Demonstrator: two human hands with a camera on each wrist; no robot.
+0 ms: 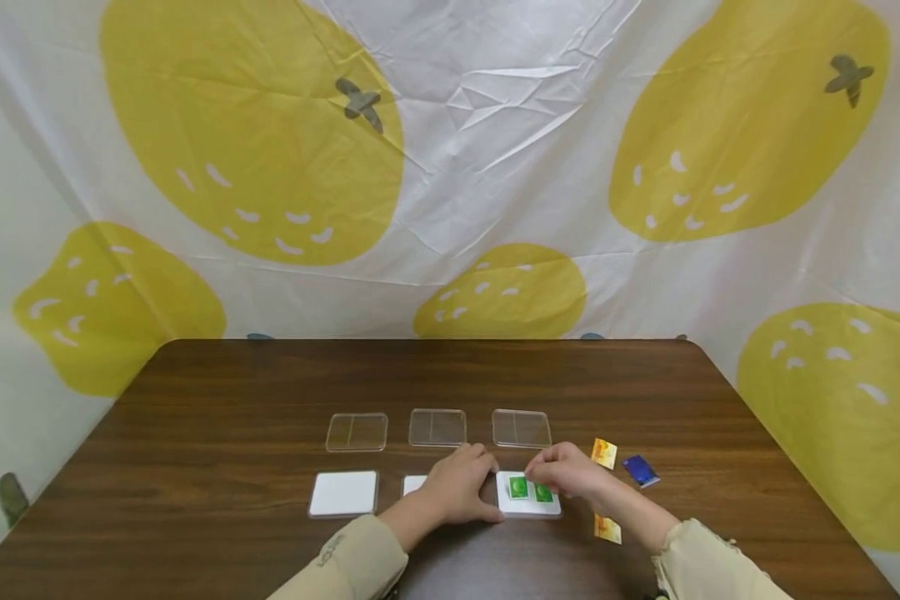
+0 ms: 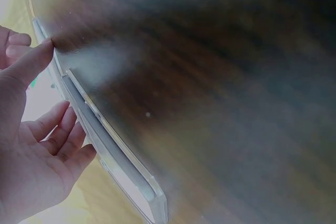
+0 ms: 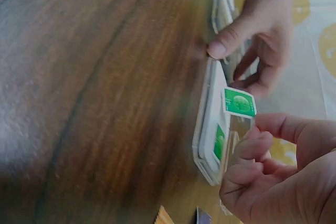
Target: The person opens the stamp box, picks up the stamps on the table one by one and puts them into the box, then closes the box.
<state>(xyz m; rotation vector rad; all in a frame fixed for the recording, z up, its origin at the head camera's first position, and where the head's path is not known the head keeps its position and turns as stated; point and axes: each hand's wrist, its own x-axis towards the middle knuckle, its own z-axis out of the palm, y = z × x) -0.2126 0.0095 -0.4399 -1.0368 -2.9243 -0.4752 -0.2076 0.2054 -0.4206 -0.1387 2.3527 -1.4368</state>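
A postage stamp with a green picture [image 3: 240, 102] is pinched at its edge by my right hand [image 1: 570, 468], raised over the right-hand clear case [image 1: 528, 510] with its white lining. In the right wrist view, another green stamp [image 3: 219, 142] lies on that lining, nearer the right end. My left hand [image 1: 453, 487] holds the case at its left side, thumb at the near corner and fingertips by the far corner. The same hand partly hides the middle white-lined case [image 1: 414, 483]. In the left wrist view my left fingers [image 2: 60, 129] are spread beside the case edges.
Three clear lids, left [image 1: 357, 432], middle [image 1: 437, 427] and right [image 1: 522, 428], lie in a row behind the cases. At left sits a white-lined case [image 1: 343, 494]. Orange stamps [image 1: 603, 453] and a blue stamp [image 1: 640, 471] lie right of my right hand, on the brown table [image 1: 225, 417].
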